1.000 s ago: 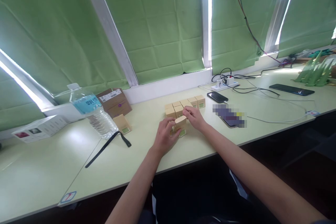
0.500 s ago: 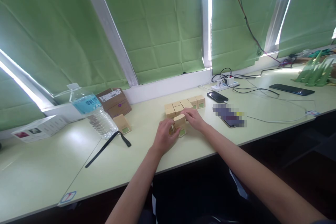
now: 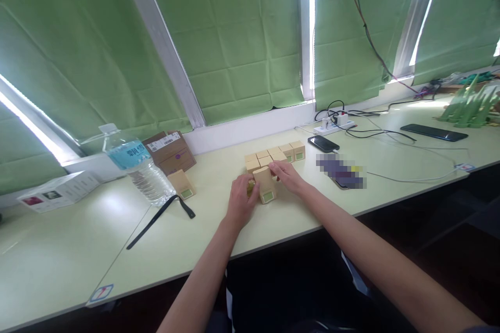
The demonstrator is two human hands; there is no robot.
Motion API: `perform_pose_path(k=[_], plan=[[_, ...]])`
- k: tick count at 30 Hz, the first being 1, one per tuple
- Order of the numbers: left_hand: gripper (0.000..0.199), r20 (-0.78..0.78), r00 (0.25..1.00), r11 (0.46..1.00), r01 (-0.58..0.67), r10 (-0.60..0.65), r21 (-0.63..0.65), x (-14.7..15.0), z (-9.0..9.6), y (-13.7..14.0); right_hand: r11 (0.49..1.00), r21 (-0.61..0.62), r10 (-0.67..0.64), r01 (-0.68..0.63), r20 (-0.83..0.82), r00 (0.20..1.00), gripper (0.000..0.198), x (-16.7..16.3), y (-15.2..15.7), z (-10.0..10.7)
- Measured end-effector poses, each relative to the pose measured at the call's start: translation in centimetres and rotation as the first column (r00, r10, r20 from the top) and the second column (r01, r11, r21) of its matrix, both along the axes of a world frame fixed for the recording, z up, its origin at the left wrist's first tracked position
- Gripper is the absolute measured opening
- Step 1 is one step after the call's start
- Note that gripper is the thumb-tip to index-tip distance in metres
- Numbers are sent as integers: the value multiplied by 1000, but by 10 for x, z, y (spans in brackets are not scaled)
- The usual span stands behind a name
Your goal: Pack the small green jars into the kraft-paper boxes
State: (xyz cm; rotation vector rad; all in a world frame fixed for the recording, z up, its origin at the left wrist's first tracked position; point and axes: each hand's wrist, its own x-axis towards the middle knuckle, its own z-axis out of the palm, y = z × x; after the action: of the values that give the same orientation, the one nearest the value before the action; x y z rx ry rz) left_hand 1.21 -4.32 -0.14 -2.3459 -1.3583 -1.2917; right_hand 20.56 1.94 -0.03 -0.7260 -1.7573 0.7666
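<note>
A small tan cardboard box (image 3: 264, 185) with a green label on its lower front stands upright on the table before me. My right hand (image 3: 287, 174) pinches its upper right edge. My left hand (image 3: 241, 195) is at the box's left side, its fingers curled around a small yellowish object (image 3: 250, 187), mostly hidden, whose kind I cannot make out. Just behind the box sit several similar small boxes (image 3: 262, 154), packed together in rows. Another such box (image 3: 183, 184) stands apart on the left, beside the water bottle (image 3: 146, 171).
A black strap (image 3: 156, 223) lies left of my left hand. A brown carton (image 3: 172, 153) leans by the wall, and a white box (image 3: 58, 192) lies far left. To the right are a phone (image 3: 323, 144), a power strip (image 3: 334, 127), cables and another dark phone (image 3: 434, 132).
The box's raised top flap now looks folded down, and its front shows in full. My left hand has shifted slightly left with the yellowish object; my right hand has barely moved.
</note>
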Motion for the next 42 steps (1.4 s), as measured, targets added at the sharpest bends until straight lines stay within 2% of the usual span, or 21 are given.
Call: perform_pose_path(k=[3,7,13,17,22,32,42], plan=[[15,27,999,999,-31,32,-24,0,1,0,1000,17,15,-15,-2,1000,54,0,0,1],[19,63,997,998,-47,49,-38,1,2,0,999,43,30,-33,74,997,44,0,0,2],[41,111,991,997,-67,73,-49,1,-1,1,997,75,-6,-2,115,993,31,-1,-1,4],[31,66,996,998,-50,52,-30,0,0,2,999,45,3,-7,99,995,25,-1,-1,4],[21,18,999,999,-39,39,-9,0,1,3,997,73,3,-11,108,994,21,-1,2,2],[22,15,999,998,-36,37,-41,0,3,1,994,109,-28,13,132,991,16,-2,4,-1],[29,24,999,998,-28,29,-48,-2,1,3,995,100,3,-12,87,996,15,-1,-1,3]])
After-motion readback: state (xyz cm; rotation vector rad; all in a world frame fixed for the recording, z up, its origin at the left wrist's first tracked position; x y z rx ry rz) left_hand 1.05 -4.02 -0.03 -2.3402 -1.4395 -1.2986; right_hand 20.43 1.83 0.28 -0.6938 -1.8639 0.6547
